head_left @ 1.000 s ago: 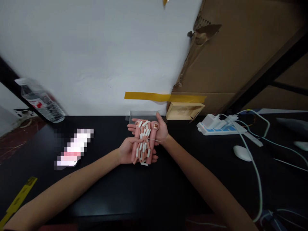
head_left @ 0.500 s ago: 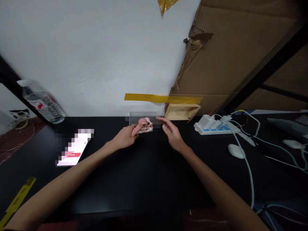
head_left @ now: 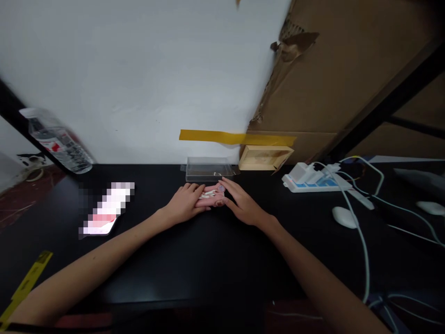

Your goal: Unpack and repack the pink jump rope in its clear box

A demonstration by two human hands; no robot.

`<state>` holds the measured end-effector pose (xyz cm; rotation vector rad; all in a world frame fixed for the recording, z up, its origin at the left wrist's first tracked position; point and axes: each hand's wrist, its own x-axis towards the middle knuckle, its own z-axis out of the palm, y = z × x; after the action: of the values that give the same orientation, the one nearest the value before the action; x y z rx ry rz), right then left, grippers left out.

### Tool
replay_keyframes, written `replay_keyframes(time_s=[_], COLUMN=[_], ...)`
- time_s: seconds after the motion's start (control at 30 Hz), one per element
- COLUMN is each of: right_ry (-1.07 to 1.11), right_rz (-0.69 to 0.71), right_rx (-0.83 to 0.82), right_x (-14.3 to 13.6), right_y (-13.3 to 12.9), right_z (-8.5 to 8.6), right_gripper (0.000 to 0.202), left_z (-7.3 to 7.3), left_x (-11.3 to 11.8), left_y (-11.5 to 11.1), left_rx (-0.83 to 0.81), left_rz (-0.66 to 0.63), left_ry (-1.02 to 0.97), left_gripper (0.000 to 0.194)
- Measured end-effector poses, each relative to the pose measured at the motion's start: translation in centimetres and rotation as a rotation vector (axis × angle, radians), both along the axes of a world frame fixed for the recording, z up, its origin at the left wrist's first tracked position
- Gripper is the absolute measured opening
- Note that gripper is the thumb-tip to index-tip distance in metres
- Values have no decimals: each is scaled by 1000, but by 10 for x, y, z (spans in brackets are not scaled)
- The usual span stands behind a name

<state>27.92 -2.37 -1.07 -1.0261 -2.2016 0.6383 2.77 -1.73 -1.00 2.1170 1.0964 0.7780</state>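
Black tabletop (head_left: 167, 269), its rear edge backed by a white panel (head_left: 156, 69) and, rightward, torn brown cardboard (head_left: 347, 69). Dark bars (head_left: 399, 95) slope near both rear corners; reddish floor (head_left: 17, 204) shows beyond the left edge. Lighting dim.

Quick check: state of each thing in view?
Pink bundle: between both hands
Left hand: closed on bundle's left end
Right hand: cupped at bundle's right end
Phone: screen lit
Bottle: capped
Power strip: plugs inserted
Wooden box: open side showing
Clear case: whether open, unclear
Cardboard: edge torn
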Motion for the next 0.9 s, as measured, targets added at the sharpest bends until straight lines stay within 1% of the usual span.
replay_keyframes(time_s=[0.07,0.13,0.2,0.27,0.37,0.43,0.53,0.6,0.67,0.77,0.83,0.9], right_ry=[-28,-54,-76,-112,-174,-193,-217,-252,-296,-349,-369,-382], right_rz=[22,51,80,106,139,139,94,68,69,90,105,116], right_rx=[-26,-49,-57,-52,-40,-55,-87,-96,-87,-31,5,24], right_x=[0,0,1,2,3,3,2,1,0,1,2,3], right_y=[-1,-1,-2,-2,-3,-3,-4,-4,-5,-5,-5,-5], right_z=[-1,-1,-1,-1,-1,0,0,1,2,4,4,3], right_gripper=[60,61,63,67,77,75,68,72,79,86,89,94], left_z=[1,2,3,3,3,3,6,8,9,8,6,2], left_x=[0,0,-1,-2,-3,-4,-4,-4,-4,-4,-4,-4], left_y=[-2,-4,-5,-6,-5,-5,-5,-6,-7,-8,-8,-7], left_rx=[10,30,51,72,118,161,236,284,329,391,410,415], left_rz=[-11,-25,-50,-73,-81,-78,-93,-107,-110,-110,-109,-96], left_ry=[40,125,173,161,171,238,410,522,586,597,570,541], left_gripper=[67,77,82,79,64,57,59,67,75,79,76,68])
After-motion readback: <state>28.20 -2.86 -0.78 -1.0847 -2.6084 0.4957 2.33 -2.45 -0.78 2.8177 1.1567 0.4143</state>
